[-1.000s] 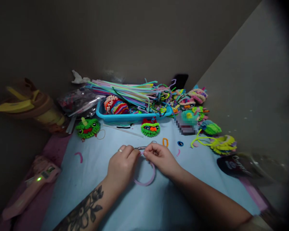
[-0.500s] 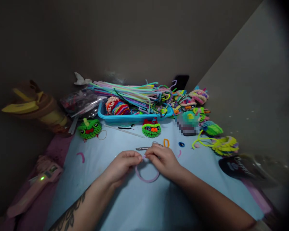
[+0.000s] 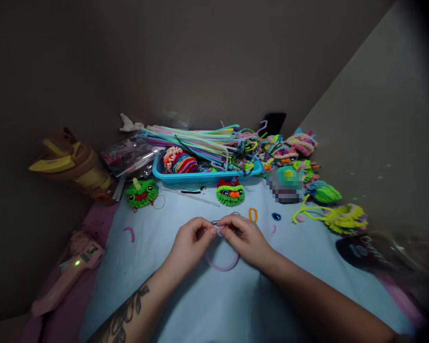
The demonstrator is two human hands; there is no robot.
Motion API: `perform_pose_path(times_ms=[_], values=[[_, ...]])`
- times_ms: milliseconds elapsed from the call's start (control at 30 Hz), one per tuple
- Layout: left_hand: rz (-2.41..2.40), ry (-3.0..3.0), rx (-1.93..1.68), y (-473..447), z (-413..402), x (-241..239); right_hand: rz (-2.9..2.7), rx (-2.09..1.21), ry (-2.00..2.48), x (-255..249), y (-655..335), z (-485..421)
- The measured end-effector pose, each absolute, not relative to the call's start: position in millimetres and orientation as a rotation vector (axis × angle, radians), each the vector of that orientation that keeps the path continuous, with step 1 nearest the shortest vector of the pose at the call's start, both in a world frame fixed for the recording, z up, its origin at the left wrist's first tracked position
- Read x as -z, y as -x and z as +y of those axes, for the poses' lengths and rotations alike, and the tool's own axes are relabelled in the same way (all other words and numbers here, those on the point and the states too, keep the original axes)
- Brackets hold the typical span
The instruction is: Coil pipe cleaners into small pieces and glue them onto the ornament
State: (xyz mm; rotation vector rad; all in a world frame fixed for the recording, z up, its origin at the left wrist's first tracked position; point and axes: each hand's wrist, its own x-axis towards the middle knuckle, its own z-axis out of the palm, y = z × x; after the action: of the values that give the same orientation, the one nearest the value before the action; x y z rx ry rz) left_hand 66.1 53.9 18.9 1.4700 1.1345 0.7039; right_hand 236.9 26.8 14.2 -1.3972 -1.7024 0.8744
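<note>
A pink-lilac pipe cleaner (image 3: 221, 269) is bent into a ring above the light blue cloth, its ends meeting at my fingertips. My left hand (image 3: 195, 238) pinches one side of the join between thumb and forefinger. On the other side my right hand (image 3: 243, 238) pinches it the same way, the two thumbs close together. Just beyond my fingers lie metal scissors (image 3: 215, 222), mostly covered by my hands. An orange pipe cleaner loop (image 3: 253, 215) rests to the right of them.
A blue tray (image 3: 207, 178) at the back holds pipe cleaners (image 3: 189, 138). Two fuzzy green figures, one horned (image 3: 141, 194) and one with red (image 3: 230, 193), stand before it. A pink glue gun (image 3: 69, 281) and a lidded cup (image 3: 82, 166) are left; a yellow fuzzy piece (image 3: 345, 219) is right.
The view has shifted slightly, so things sit farther right. My left fingers have curled more, and both hands have drawn together over the scissors, still holding the pipe cleaner ring.
</note>
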Motion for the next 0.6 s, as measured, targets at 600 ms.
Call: perform_pose_path(times_ms=[600], values=[[1.109, -1.354, -0.622, -65.0, 57.1, -16.3, -1.858, -0.692, 1.179, -13.1, -236.6, 26.0]])
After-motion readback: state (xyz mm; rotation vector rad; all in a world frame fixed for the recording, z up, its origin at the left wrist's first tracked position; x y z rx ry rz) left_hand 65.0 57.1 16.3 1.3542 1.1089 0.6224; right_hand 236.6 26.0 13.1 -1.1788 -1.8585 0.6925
